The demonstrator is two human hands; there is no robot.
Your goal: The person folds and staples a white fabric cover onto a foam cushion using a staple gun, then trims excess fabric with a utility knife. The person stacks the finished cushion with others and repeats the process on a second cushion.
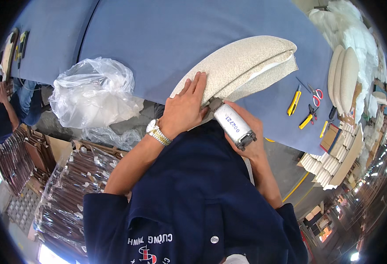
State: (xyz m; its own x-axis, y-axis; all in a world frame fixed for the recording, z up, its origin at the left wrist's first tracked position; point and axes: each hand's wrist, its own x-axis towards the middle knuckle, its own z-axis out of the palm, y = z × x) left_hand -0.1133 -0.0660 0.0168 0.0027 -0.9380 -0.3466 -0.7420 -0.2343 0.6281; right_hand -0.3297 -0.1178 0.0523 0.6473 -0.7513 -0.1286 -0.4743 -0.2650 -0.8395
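1. While your left hand (183, 112) lies flat on the cushion (242, 61), gripping nothing, its thumb side sits beside the tool (231, 121)'s dark nose; a slip could catch it.
2. Your right hand (251, 125) is wrapped around the tool; can't tell how tightly. Bad tilt could mark the fabric.
3. Cushion's near end is at the table (158, 44) edge; light pressure could let it slide.
4. Flap (270, 78) gapes; uneven tension could pucker it.
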